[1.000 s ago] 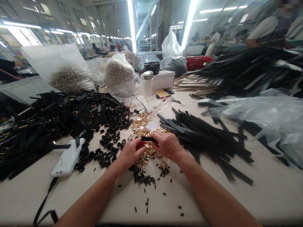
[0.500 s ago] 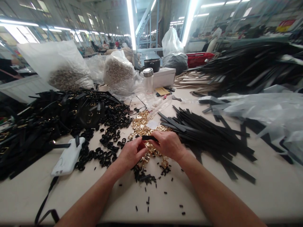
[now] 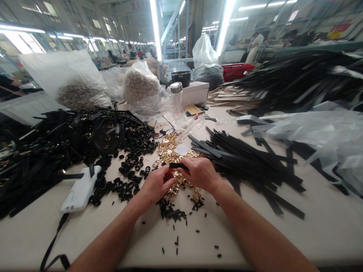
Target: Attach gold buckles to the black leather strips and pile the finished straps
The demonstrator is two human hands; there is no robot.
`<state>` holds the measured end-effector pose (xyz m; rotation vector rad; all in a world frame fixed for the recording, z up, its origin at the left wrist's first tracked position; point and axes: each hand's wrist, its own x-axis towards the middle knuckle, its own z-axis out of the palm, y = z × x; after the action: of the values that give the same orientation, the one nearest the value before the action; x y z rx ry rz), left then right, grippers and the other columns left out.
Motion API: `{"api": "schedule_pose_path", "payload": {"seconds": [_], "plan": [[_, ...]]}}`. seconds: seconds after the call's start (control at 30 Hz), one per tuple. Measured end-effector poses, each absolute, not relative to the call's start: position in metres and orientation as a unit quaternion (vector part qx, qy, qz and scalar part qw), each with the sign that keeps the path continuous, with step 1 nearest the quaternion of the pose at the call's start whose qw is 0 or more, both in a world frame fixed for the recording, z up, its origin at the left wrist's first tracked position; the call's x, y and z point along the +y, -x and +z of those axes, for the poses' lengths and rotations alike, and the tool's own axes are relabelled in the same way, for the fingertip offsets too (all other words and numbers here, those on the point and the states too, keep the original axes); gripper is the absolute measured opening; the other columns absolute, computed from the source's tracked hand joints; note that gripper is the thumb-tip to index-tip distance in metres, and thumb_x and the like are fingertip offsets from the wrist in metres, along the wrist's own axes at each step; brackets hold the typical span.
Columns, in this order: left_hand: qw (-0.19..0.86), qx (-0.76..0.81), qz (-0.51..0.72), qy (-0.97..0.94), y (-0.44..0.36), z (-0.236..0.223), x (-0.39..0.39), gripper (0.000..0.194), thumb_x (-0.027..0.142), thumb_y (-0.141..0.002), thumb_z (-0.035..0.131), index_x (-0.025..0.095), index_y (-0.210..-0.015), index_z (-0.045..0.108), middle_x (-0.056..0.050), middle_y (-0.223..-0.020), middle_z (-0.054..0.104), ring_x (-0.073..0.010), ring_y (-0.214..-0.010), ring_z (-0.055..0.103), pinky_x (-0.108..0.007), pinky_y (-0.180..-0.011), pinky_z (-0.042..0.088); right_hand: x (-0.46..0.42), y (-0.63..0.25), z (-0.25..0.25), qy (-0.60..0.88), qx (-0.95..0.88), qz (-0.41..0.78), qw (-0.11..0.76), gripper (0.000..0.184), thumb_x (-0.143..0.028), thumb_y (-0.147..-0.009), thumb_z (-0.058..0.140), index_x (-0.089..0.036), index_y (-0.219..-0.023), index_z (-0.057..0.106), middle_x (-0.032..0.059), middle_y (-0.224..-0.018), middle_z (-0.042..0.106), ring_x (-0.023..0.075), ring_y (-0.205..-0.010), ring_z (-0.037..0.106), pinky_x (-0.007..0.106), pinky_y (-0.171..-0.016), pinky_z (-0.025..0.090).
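Between my two hands a short black strap point(image 3: 177, 165) is stretched, over a heap of gold buckles point(image 3: 167, 145). My left hand point(image 3: 155, 184) is closed at the strap's left end, thumb and fingers pinched together. From the right, my right hand point(image 3: 202, 173) grips the other end, its fingers curled and partly hiding it. Small black cut pieces point(image 3: 172, 212) lie below my hands. Many black loops point(image 3: 130, 172) are spread to the left of the buckles. Long black strips point(image 3: 249, 162) lie in a pile beside my right hand.
Finished-looking black straps with buckles point(image 3: 85, 132) are heaped at left, near a white phone-like device point(image 3: 81, 190) with a black strap. Behind stand a glass bottle point(image 3: 177, 98), a white box point(image 3: 195, 92) and filled plastic bags point(image 3: 141, 83). Plastic sheeting point(image 3: 326, 128) covers the right side.
The view has shifted very slightly. My hands hold the strap in almost the same pose and place.
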<state>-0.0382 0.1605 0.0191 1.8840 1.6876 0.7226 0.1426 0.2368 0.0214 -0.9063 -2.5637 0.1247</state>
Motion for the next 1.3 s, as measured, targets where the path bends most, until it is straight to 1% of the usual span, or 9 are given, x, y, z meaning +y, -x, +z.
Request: {"api": "schedule_pose_path", "payload": {"seconds": [0.17, 0.33, 0.53, 0.8, 1.3], "plan": [[0.255, 0.621, 0.266, -0.692, 0.0382, 0.0189, 0.1601, 0.008, 0.027, -0.085, 0.058, 0.019, -0.086, 0.058, -0.001, -0.077, 0.068, -0.0164, -0.069, 0.062, -0.028, -0.064, 0.045, 0.2366, -0.1423, 0.0214, 0.332, -0.920, 0.041, 0.205, 0.025, -0.037, -0.095, 0.050, -0.017, -0.088, 0.062, 0.0039, -0.080, 0.068, 0.0146, -0.068, 0.060, 0.027, -0.059, 0.029], [0.255, 0.619, 0.269, -0.692, 0.0383, 0.0196, 0.1595, 0.006, 0.025, -0.085, 0.059, 0.020, -0.085, 0.057, 0.000, -0.077, 0.069, -0.0161, -0.068, 0.062, -0.027, -0.064, 0.045, 0.2364, -0.1421, 0.0203, 0.333, -0.919, 0.047, 0.207, 0.021, -0.036, -0.094, 0.051, -0.018, -0.092, 0.062, 0.0040, -0.081, 0.069, 0.0148, -0.069, 0.060, 0.026, -0.060, 0.030], [0.257, 0.619, 0.269, -0.692, 0.0380, 0.0198, 0.1598, 0.007, 0.026, -0.085, 0.059, 0.020, -0.087, 0.058, 0.000, -0.078, 0.068, -0.0162, -0.069, 0.062, -0.028, -0.064, 0.045, 0.2368, -0.1423, 0.0196, 0.333, -0.918, 0.051, 0.208, 0.023, -0.037, -0.094, 0.051, -0.017, -0.091, 0.062, 0.0042, -0.080, 0.069, 0.0151, -0.068, 0.061, 0.026, -0.060, 0.030], [0.257, 0.619, 0.261, -0.695, 0.0375, 0.0186, 0.1588, 0.007, 0.026, -0.085, 0.058, 0.020, -0.086, 0.056, -0.001, -0.078, 0.068, -0.0165, -0.069, 0.062, -0.028, -0.063, 0.045, 0.2370, -0.1417, 0.0190, 0.330, -0.921, 0.055, 0.201, 0.024, -0.038, -0.094, 0.051, -0.017, -0.094, 0.063, 0.0044, -0.081, 0.070, 0.0161, -0.069, 0.062, 0.026, -0.060, 0.030], [0.253, 0.618, 0.261, -0.697, 0.0375, 0.0209, 0.1589, 0.010, 0.028, -0.084, 0.058, 0.021, -0.081, 0.053, -0.001, -0.077, 0.069, -0.0168, -0.068, 0.063, -0.028, -0.062, 0.046, 0.2371, -0.1417, 0.0165, 0.334, -0.918, 0.048, 0.209, 0.024, -0.039, -0.094, 0.052, -0.018, -0.084, 0.059, 0.0024, -0.077, 0.068, 0.0138, -0.065, 0.060, 0.026, -0.059, 0.028]]}}
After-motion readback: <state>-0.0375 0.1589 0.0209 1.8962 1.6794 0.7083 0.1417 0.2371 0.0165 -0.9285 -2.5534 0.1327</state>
